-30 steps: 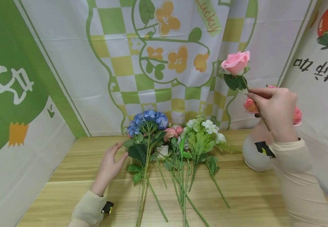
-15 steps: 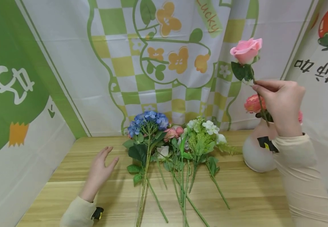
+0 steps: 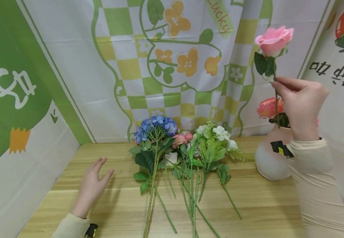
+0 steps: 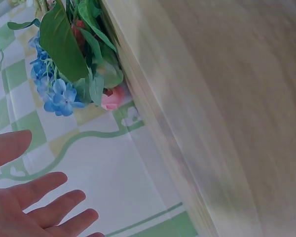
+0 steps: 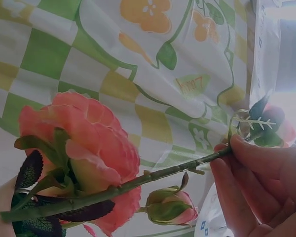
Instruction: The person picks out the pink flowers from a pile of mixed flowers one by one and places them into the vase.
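High at the right, my right hand [image 3: 304,104] pinches the stem of a pink rose [image 3: 274,41] between thumb and fingertips. The rose stands nearly upright, bloom on top. Its stem [image 5: 163,173] runs down past a coral peony [image 5: 89,153], and the lower end is by the mouth of a white and pink vase [image 3: 271,158]; whether it is inside I cannot tell. My left hand [image 3: 91,185] holds nothing, fingers spread, over the wooden table left of the blue hydrangea [image 3: 155,127]. In the left wrist view the hydrangea's blue petals [image 4: 64,96] are apart from the fingers.
On the table [image 3: 124,211], white flowers with greenery [image 3: 210,142], a white rose [image 3: 171,158] and pink blooms [image 3: 182,138] lie with stems toward me. A printed curtain [image 3: 175,99] hangs behind; a green and white panel [image 3: 11,82] stands at left.
My right hand has carried the pink rose up and to the right, turning it more upright over the vase. My left hand has drawn away from the hydrangea, leftward and toward me.
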### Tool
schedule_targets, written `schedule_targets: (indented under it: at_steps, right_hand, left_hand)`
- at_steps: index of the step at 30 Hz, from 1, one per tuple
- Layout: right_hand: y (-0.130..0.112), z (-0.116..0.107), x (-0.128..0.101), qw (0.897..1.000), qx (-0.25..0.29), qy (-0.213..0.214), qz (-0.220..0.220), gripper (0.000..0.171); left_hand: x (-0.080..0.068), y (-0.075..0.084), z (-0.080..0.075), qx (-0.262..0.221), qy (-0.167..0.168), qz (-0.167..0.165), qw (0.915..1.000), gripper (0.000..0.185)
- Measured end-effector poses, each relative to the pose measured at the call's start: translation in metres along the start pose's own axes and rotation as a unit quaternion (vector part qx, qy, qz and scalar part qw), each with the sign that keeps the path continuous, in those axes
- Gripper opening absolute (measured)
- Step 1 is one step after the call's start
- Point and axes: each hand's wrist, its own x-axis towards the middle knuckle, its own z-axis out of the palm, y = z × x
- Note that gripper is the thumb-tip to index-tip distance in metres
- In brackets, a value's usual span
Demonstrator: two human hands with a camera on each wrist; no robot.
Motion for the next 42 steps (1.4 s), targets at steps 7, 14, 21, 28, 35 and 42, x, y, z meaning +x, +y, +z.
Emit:
schedule_targets:
  at_steps: [7,14,21,28,35,42]
  right_hand:
    - [0.004,0.000,0.004,0.999,0.002,0.030,-0.012,0.020]
    - [0.012,-0.003,0.004,1.000,-0.012,0.029,-0.002,0.020]
    - [0.024,-0.007,-0.002,0.999,-0.033,0.029,0.004,0.022]
    - [0.037,-0.009,-0.007,0.997,-0.067,0.034,0.002,0.023]
    - [0.047,-0.012,-0.012,0.997,-0.063,0.051,0.008,0.021]
    - [0.054,-0.018,-0.019,0.997,-0.055,0.047,0.024,0.021]
  left_hand:
    - [-0.001,-0.002,-0.002,0.006,0.006,0.001,1.0000,0.061]
    - [-0.001,-0.002,-0.003,0.007,0.004,0.000,1.0000,0.062]
    - [-0.001,-0.004,-0.002,0.007,0.004,-0.006,1.0000,0.061]
    - [-0.002,-0.006,-0.002,0.012,0.009,-0.004,0.9999,0.059]
    - [-0.001,-0.006,0.000,0.015,0.015,0.004,0.9998,0.058]
    - [-0.002,-0.006,0.001,0.014,0.018,0.002,0.9997,0.057]
